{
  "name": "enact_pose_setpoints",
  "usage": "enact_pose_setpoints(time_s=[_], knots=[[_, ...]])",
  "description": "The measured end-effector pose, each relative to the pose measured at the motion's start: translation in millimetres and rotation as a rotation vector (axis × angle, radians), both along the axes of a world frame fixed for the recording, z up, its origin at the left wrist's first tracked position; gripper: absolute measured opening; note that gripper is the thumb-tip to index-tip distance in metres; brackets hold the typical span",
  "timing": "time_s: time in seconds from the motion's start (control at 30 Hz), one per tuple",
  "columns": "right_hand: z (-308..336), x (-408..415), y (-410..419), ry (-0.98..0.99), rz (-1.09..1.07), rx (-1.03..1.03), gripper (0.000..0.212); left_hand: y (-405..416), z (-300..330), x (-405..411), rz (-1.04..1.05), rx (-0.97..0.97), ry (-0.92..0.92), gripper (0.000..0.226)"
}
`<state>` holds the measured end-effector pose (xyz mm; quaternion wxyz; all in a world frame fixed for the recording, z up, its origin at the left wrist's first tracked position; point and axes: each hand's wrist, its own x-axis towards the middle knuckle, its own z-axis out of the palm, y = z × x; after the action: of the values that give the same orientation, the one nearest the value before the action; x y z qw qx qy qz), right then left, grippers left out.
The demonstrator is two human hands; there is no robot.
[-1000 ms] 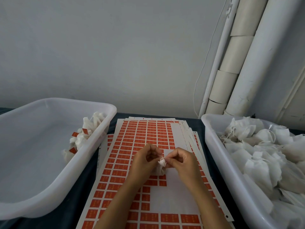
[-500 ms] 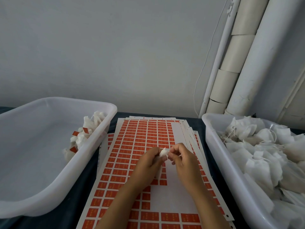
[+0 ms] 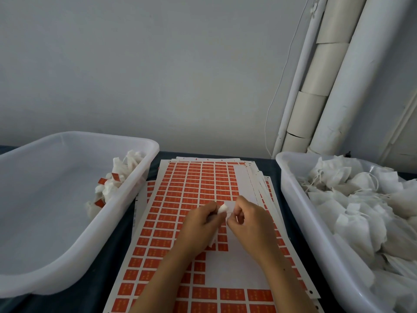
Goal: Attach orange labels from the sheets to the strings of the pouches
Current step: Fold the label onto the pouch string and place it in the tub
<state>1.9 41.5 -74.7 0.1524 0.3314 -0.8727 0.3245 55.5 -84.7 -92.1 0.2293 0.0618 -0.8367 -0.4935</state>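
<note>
A stack of sheets with orange labels lies in the middle of the dark table. Above it, my left hand grips a small white pouch, whose body hangs down behind the palm. My right hand faces it, its fingers curled and pinching at the pouch's top or string; the string itself is too fine to make out. The top sheet has a bare white patch under my hands where labels are gone.
A white tub at the right is heaped with unlabelled white pouches. A larger white tub at the left holds a few pouches with orange labels in its far corner. Pale pipes run up the wall behind.
Both hands have risen slightly away from me over the sheet, and the pouch top has come up between the fingertips. The tubs and sheets have not moved.
</note>
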Motion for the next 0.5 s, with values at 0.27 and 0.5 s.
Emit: enact_pose_setpoints(time_s=[0.27,0.5], knots=[[-4.0,-1.2,-5.3,-0.061,-0.128,-0.109,0.024,3.7,2.4,-0.6,0.078,0.131,-0.016,0.023],[-4.6,-0.5,-4.9,-0.058,-0.180,-0.142,0.024,5.7,4.0,-0.2,0.044,0.138,-0.014,0.026]])
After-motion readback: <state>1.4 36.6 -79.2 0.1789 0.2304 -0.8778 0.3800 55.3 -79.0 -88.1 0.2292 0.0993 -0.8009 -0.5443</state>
